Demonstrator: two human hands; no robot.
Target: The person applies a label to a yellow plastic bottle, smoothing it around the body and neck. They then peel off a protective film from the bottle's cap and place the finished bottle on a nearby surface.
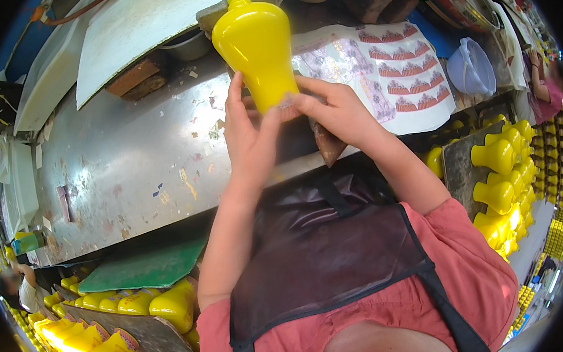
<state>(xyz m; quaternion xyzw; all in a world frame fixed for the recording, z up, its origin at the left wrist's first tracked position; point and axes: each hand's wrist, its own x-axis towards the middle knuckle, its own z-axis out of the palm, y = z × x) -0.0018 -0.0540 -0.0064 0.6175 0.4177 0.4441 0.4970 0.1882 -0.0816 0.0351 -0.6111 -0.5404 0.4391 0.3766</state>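
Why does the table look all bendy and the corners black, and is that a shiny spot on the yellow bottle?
In the head view, the fisheye lens curves the metal table edge and leaves a black rim; light glares white on the yellow bottle held by the left hand and right hand; far edges look soft and smeared.

The bottle (256, 42) is held above the middle of the metal worktable (128, 155), cap end toward the far edge. The left hand (250, 135) lies against its left side, the right hand (336, 112) against its right side (both at the end nearest the person). The sheet of labels (406, 73) lies on the worktable to the right of the bottle. The plastic tub (471, 68) stands beyond the sheet's right edge. Stacked bottles (500, 178) sit below the worktable's near-right corner; further bottles (133, 303) lie below its near-left edge, before the person.
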